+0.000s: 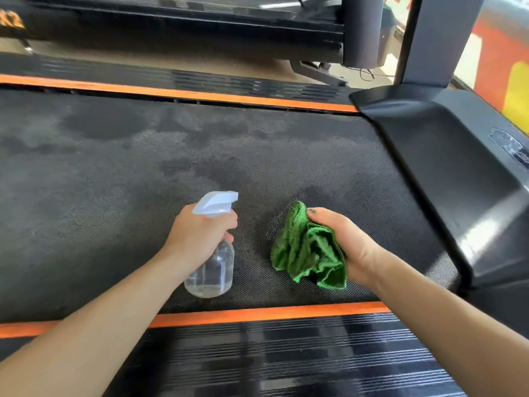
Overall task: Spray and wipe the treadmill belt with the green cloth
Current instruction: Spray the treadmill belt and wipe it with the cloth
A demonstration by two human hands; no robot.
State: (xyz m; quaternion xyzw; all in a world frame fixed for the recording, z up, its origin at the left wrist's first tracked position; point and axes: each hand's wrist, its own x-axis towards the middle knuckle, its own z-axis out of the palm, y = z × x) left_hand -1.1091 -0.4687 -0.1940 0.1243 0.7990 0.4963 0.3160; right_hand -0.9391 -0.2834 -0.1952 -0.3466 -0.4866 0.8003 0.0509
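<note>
Near side rail [286, 356], ribbed black, closest to camera, with orange stripe [257, 312] along its belt-side edge. Landmark: treadmill belt [114, 196], dark textured surface running across frame between the two orange stripes.

Over left part of belt: darker damp-looking patches, biggest toward far stripe [200, 96]. Left forearm crossing near rail onto belt. Left hand [197, 239] above belt near its near edge, fingers curled round neck of clear spray bottle [211, 270], forefinger at trigger under the white spray head [216, 203]; nozzle aimed away, toward far side of belt. Bottle upright, clear liquid low inside; cannot tell whether base touches belt.

Just right of bottle, apart from it: green cloth [306, 250], bunched and crumpled, gripped by right hand [352, 247], thumb on top, fingers wrapped under and hidden by cloth. Cloth low over belt, near its near edge; contact with belt unclear. Small damp patch on belt just beyond cloth.

Right end of belt: glossy black motor cover [446, 173], belt running under it. Dark upright post [440, 38] rising from cover's far corner. Beyond far stripe: far ribbed rail [243, 84], then floor and base of another machine [186, 21], blurred.
</note>
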